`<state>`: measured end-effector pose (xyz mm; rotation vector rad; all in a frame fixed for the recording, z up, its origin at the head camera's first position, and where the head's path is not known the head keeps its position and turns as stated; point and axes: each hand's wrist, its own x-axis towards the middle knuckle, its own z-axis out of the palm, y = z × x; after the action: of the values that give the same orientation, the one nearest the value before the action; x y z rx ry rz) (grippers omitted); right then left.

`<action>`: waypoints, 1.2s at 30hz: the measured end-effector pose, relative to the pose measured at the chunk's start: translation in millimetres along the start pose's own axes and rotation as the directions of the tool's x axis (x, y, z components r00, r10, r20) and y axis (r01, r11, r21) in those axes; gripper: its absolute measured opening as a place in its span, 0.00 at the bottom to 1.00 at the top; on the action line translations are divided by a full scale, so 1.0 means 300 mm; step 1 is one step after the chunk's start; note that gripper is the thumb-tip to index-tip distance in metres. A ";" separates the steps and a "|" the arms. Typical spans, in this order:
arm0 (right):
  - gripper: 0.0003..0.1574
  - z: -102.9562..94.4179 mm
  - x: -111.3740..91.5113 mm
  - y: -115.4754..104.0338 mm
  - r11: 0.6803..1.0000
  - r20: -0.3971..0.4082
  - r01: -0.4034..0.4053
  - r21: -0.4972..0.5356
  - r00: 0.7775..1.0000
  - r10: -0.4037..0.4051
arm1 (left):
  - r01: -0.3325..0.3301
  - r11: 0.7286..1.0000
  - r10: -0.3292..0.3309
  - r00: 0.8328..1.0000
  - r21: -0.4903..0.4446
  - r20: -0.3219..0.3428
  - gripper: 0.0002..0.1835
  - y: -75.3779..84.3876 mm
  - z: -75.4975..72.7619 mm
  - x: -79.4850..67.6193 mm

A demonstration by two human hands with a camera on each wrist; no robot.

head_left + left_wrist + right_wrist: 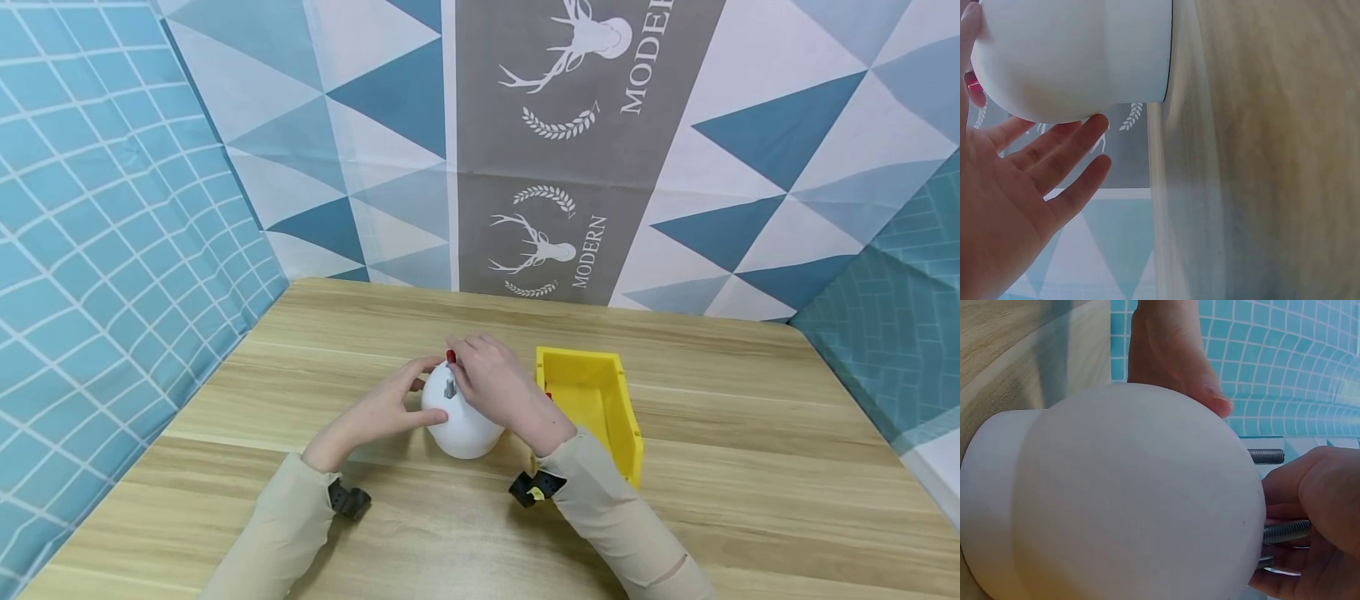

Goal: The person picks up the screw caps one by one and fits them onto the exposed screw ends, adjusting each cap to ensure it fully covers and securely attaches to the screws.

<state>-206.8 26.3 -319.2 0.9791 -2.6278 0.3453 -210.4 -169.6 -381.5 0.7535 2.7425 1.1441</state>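
A white dome-shaped piece (465, 433) stands on the table, with several threaded metal bolts (1286, 531) sticking out of its top. My left hand (386, 408) holds the dome from the left, thumb on its near side and fingers around the far side. At the top, my right hand (491, 379) pinches a small red piece (451, 356) beside a bare bolt (450, 388). The red piece (975, 87) also shows at the edge of the left wrist view. Its exact kind is hidden by the fingers. In the right wrist view, the fingers are behind the bolts.
A yellow bin (632, 408) sits just right of the dome, partly beneath my right forearm. Something small and red (549, 395) shows at its left side. The wooden table (712, 500) meets patterned cloth walls at the back and left.
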 end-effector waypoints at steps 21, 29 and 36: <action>0.26 -0.019 -0.057 0.045 0.988 0.012 -0.120 0.093 0.993 0.120 | -0.014 1.000 0.014 1.000 -0.004 0.002 0.42 0.006 0.000 -0.006; 0.24 -0.037 -0.077 0.068 0.977 0.004 -0.159 0.141 0.987 0.160 | -0.006 1.000 0.006 1.000 0.007 -0.009 0.42 0.005 0.001 0.000; 0.19 -0.059 -0.090 0.092 0.978 -0.056 -0.158 0.138 0.984 0.167 | 0.018 1.000 -0.018 1.000 0.012 -0.009 0.43 0.004 0.003 0.002</action>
<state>-202.3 68.4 -316.0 0.7780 -2.6574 0.5895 -210.3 -168.0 -381.2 0.7256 2.7605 1.1315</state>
